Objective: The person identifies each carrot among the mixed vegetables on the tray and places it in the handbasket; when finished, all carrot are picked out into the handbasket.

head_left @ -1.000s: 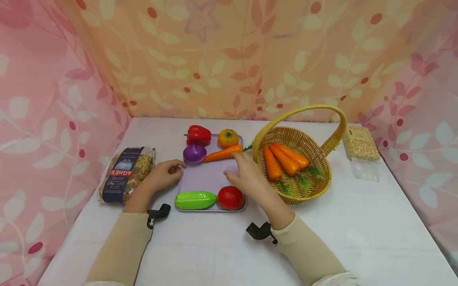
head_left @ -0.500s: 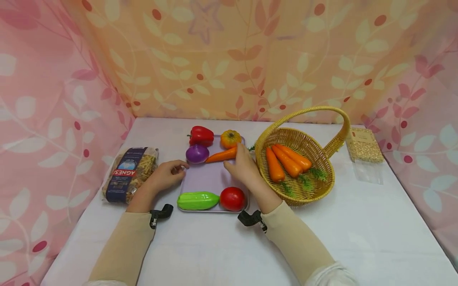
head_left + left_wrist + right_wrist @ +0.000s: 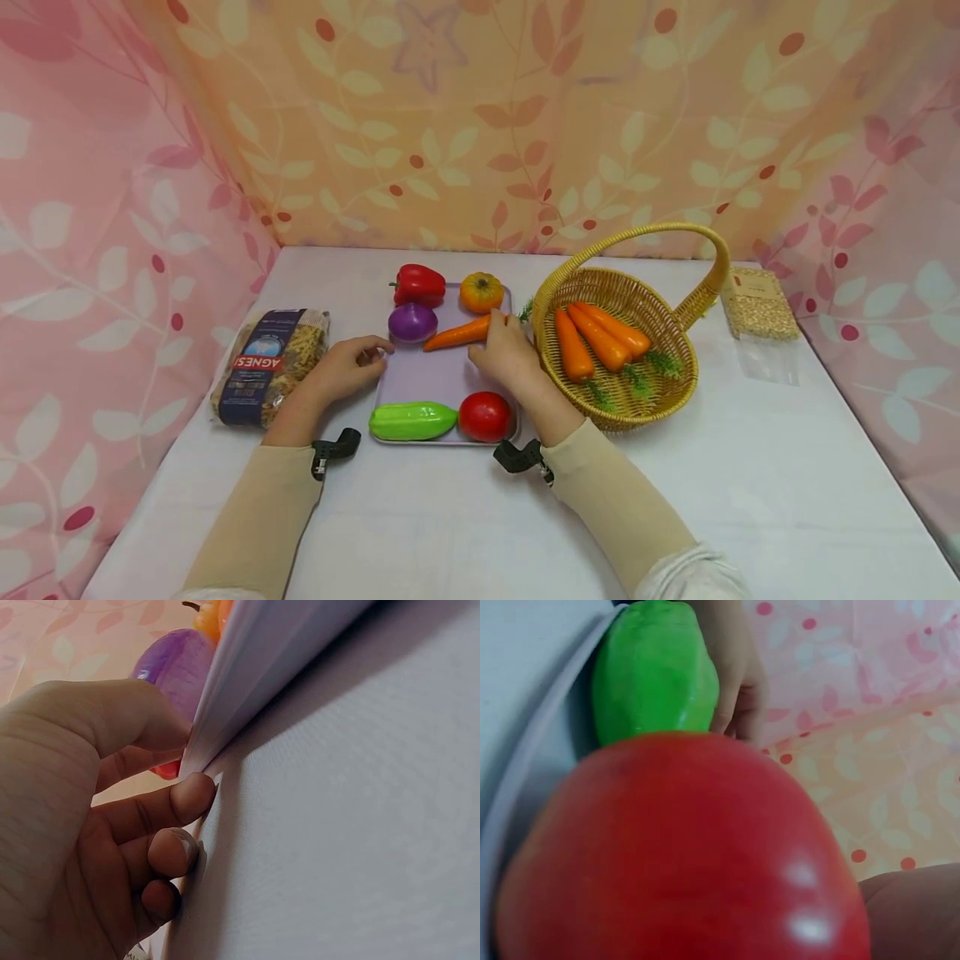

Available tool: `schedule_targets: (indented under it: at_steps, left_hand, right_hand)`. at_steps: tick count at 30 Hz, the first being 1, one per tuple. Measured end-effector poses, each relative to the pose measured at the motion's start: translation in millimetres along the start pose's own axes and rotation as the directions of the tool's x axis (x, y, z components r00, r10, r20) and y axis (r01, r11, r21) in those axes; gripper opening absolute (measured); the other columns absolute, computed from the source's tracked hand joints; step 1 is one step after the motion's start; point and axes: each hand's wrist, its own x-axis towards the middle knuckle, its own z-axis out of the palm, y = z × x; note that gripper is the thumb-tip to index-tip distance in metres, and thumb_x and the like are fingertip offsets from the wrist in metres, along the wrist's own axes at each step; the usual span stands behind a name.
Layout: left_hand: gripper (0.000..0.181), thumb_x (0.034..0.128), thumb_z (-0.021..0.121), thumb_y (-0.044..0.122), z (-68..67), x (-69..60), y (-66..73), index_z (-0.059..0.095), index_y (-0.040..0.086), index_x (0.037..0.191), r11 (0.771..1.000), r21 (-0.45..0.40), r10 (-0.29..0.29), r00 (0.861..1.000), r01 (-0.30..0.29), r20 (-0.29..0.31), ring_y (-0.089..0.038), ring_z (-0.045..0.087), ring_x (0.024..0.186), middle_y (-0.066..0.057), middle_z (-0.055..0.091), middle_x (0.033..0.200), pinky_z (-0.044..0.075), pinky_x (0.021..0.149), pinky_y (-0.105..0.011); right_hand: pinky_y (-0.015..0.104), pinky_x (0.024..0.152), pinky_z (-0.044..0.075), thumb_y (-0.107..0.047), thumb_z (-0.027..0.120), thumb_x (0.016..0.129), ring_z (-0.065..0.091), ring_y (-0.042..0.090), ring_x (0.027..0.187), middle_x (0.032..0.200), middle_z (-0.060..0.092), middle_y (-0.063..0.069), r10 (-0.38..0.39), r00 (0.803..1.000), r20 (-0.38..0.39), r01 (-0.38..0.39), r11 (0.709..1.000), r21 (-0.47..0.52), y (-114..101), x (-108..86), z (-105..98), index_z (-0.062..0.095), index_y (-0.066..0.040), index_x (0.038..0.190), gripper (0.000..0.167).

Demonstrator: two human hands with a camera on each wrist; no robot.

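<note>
In the head view my right hand (image 3: 510, 354) grips the leafy end of an orange carrot (image 3: 456, 335) lying across the lilac tray (image 3: 423, 375). The carrot's green top shows beyond my fingers. At the tray's left rim, my left hand (image 3: 348, 367) pinches the edge with bent fingers; the left wrist view shows its fingertips (image 3: 193, 795) against the tray's side (image 3: 232, 690). A purple round vegetable (image 3: 412, 322), red bell pepper (image 3: 418, 286) and small pumpkin (image 3: 482, 292) sit at the tray's far end. Nearer lie a green gourd-like vegetable (image 3: 412, 421) and a tomato (image 3: 486, 417).
To the right stands a wicker basket (image 3: 678, 404) with a tall handle, holding three carrots (image 3: 600, 337). A bag of pasta (image 3: 270, 367) lies left of the tray. A clear packet of grain (image 3: 761, 304) lies at the far right. Patterned cloth surrounds the white table.
My right hand has come down onto the carrot and its fingers have bent round it. The carrot's tip has shifted slightly toward me. My left hand has stayed at the tray's rim.
</note>
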Motion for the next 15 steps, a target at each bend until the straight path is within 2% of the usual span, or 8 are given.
schedule_targets:
  at_steps: [5,9,15]
  left_hand:
    - [0.026,0.0978,0.065,0.017,-0.1,-0.1,-0.3,0.07,0.015,0.124,1.0,0.004,-0.015,1.0,0.015,0.0,-0.023,0.054,0.085,-0.004,0.063,0.094,0.046,0.075,-0.038]
    - [0.026,0.0978,0.065,0.015,-0.5,-0.1,-1.0,0.07,0.013,0.123,1.0,0.008,-0.001,1.0,0.001,-0.004,-0.023,0.054,0.084,-0.004,0.062,0.093,0.045,0.074,-0.038]
    - [0.026,0.0978,0.065,0.014,-0.5,0.4,-0.7,0.07,0.013,0.123,1.0,0.009,0.015,1.0,-0.015,-0.006,-0.023,0.053,0.084,-0.004,0.062,0.093,0.045,0.073,-0.038]
  right_hand:
    - [0.05,0.104,0.045,-0.036,0.072,0.093,0.049,0.04,0.128,0.145,0.037,0.03,0.007,1.0,-0.004,-0.007,0.998,-0.07,-0.1,-8.0,2.7,0.032,0.001,0.157,0.084]
    - [0.048,0.102,0.046,-0.038,0.074,0.093,0.053,0.037,0.123,0.141,0.038,0.029,-0.019,1.0,0.002,0.019,0.991,-0.134,0.5,-14.5,5.6,0.037,0.001,0.155,0.083]
    - [0.046,0.095,0.05,-0.031,0.074,0.094,0.06,0.036,0.108,0.129,0.046,0.025,-0.064,0.998,-0.028,0.058,0.985,-0.165,2.3,-21.5,8.8,0.049,-0.001,0.148,0.067]
